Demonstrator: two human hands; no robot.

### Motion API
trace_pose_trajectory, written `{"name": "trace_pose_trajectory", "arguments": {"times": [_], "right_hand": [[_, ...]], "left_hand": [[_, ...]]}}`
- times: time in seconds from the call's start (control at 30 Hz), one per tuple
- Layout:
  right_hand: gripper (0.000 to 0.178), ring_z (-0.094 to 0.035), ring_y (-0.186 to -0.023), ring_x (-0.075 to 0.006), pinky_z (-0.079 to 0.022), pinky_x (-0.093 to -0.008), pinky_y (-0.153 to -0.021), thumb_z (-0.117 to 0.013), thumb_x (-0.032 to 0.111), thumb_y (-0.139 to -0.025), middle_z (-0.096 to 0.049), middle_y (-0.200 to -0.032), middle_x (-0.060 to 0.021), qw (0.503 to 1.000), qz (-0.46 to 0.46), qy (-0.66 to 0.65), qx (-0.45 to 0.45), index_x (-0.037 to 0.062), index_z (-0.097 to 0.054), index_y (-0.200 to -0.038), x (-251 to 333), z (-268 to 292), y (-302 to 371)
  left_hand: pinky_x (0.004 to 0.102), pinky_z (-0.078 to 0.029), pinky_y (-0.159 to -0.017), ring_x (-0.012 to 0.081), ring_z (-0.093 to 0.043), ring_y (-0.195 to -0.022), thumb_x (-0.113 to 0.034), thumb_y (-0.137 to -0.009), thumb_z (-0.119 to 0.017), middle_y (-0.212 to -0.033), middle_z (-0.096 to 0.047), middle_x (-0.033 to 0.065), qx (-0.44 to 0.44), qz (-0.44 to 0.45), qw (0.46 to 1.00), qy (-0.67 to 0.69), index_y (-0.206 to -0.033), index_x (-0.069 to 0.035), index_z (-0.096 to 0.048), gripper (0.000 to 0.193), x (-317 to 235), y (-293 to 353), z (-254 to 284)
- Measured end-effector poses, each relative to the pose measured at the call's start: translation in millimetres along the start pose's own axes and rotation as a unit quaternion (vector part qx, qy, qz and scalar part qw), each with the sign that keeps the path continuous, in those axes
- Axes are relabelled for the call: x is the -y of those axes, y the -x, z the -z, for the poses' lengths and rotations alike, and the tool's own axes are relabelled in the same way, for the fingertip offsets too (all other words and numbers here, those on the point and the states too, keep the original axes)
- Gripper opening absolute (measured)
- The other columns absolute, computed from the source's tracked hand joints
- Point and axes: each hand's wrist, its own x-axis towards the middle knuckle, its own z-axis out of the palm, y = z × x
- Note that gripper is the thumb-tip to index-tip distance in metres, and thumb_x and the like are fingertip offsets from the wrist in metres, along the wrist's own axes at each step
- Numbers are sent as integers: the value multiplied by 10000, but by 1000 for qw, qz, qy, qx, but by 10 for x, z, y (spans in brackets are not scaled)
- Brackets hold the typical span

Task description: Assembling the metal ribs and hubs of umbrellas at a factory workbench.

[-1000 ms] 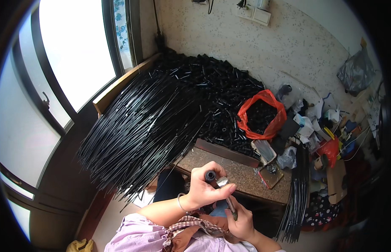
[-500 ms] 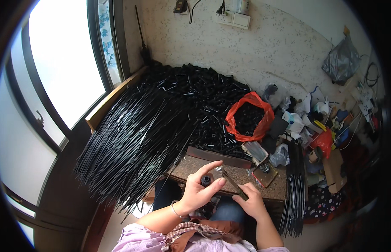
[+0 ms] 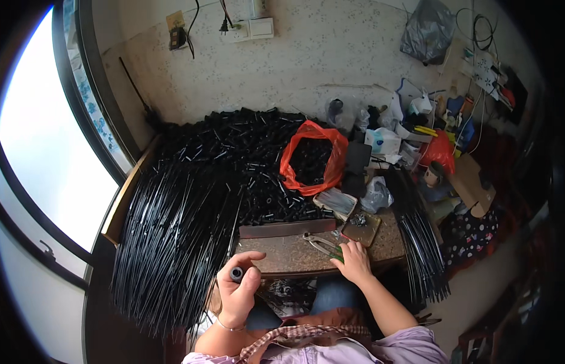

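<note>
My left hand (image 3: 236,290) is closed around a black tubular piece, whose hollow round end (image 3: 236,273) points up between thumb and forefinger. The rest of that piece is hidden by the palm. To the right, my right hand (image 3: 355,264) grips the green handles of a pair of pliers (image 3: 322,244). Their metal jaws lie over the brown speckled tabletop, pointing left and away from me. Just beyond the right hand sits a shallow tray (image 3: 362,232) with small metal bits in it.
Long thin black rods (image 3: 167,242) spread over the table's left edge; another bundle (image 3: 422,249) hangs at the right. Short black tubes (image 3: 234,139) are heaped behind a low brown strip (image 3: 288,229). A red plastic bag (image 3: 287,172) and a box of thin strips (image 3: 337,202) stand nearby.
My view has swung to the right. The pliers have moved away from the left hand and down to the tabletop, the right hand still on their handles. The left hand keeps the black tubular piece.
</note>
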Motion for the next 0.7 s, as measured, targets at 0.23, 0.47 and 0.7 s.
{"name": "trace_pose_trajectory", "arguments": {"times": [0.23,0.47,0.7], "right_hand": [[657,-423,-1115,-300,-339,-426,-941,-670,376,-737,-485,-1170,-129,963,181,-199,-11,88,-427,-1276,437,440,177],[523,-626,-858,-265,-499,-313,-739,-677,75,-752,-614,-1037,-147,920,61,-380,-69,68,-475,-1234,411,1113,205],[408,-530,-1001,-369,-421,-405,-839,-590,112,-802,-533,-1145,-206,940,-283,65,-179,20,-492,-1188,-1630,1604,430]], "left_hand": [[184,-177,-341,24,-239,-380,-376,-910,-472,-487,-301,-42,22,-135,963,234,-1009,51,-488,439,-577,-355,52],[295,-414,-899,203,-539,-1011,-282,-846,-592,-1116,-542,130,-22,-141,988,63,-1272,75,-372,598,-493,-449,7],[239,-477,-720,97,-593,-806,-158,-807,-658,-876,-643,69,140,175,940,-258,-1065,12,-593,317,-18,-305,758]]}}
